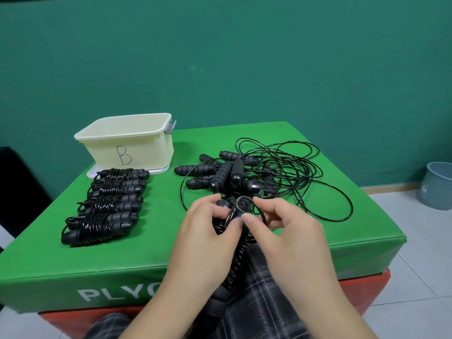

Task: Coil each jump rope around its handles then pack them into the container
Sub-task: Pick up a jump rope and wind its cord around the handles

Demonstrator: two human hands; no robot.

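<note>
Two hands meet over the near middle of the green padded table point(146, 253). The left hand point(208, 231) is clenched around a jump rope point(238, 260) whose handles already carry tight black coils and slant down toward the person's checked trousers point(259, 311). The right hand point(281, 226) pinches the last loop of that cord just beside the left thumb. To the left, four coiled ropes point(107, 206) lie side by side in a row, touching one another. Behind that row stands the cream container point(127, 143), open on top and marked with a letter B on its near wall. Past the hands, a pile of loose ropes point(256, 174) spreads out, handles heaped together, thin cords looping toward the right edge. A grey bucket point(437, 184) sits on the floor at far right.
</note>
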